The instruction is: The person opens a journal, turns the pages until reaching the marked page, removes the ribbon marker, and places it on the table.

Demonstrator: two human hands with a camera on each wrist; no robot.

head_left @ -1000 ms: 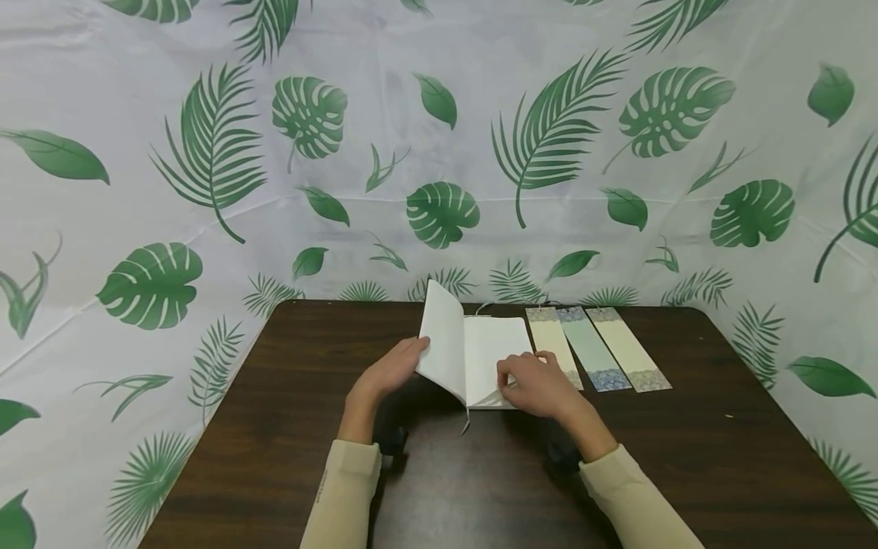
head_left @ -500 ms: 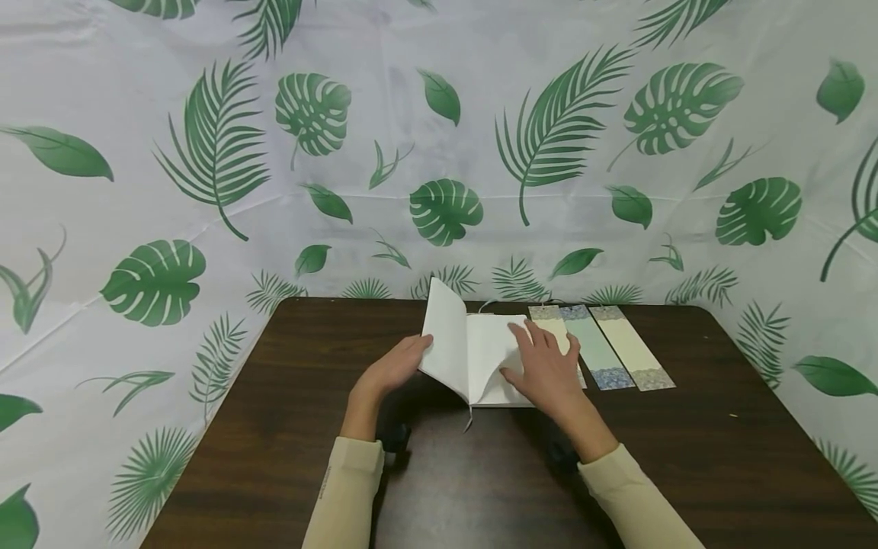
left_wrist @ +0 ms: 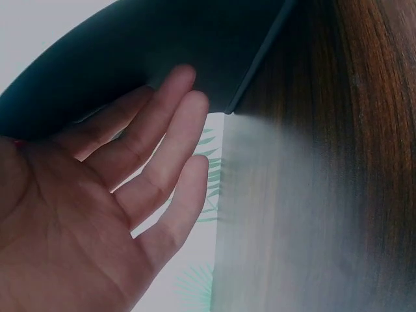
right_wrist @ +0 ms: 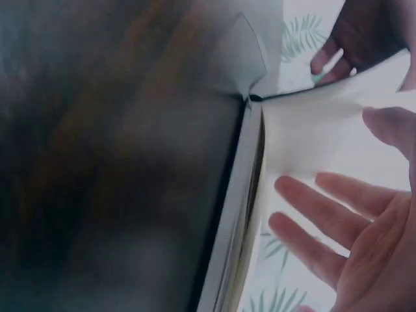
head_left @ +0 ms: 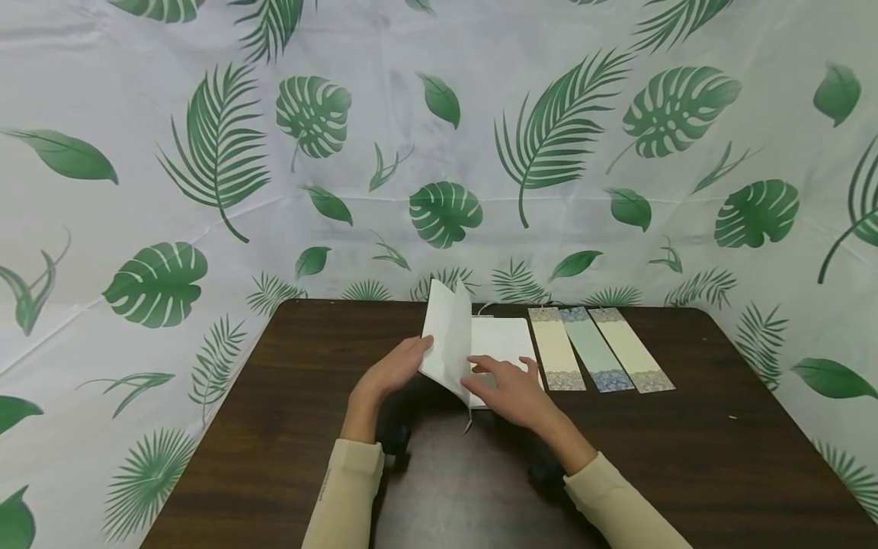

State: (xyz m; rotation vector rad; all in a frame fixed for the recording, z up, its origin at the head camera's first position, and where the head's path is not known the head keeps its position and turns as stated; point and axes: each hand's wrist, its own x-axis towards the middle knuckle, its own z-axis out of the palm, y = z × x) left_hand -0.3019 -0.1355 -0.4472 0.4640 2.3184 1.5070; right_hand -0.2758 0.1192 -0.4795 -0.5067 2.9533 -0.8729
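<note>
An open notebook (head_left: 446, 328) with blank white pages lies on the dark wooden table (head_left: 453, 488), its left side raised at a slant. My left hand (head_left: 391, 372) holds that raised side, thumb on the inside; the left wrist view has the fingers behind the dark cover (left_wrist: 214, 39). A loose page stands upright near the spine. My right hand (head_left: 511, 390) is at this page with fingers spread, and in the right wrist view its thumb touches the paper (right_wrist: 305, 130). A ribbon (head_left: 469, 421) hangs from the spine's bottom.
Right of the notebook lie three long paper bookmarks: a cream one (head_left: 557, 351), a pale green one (head_left: 597, 351) and another cream one (head_left: 632, 351). Behind the table hangs a white cloth (head_left: 384, 61) printed with green leaves.
My right hand has moved left from the notebook's right edge towards the spine, turning a page upright. Its fingers have spread from a pinch. The left hand stays in place.
</note>
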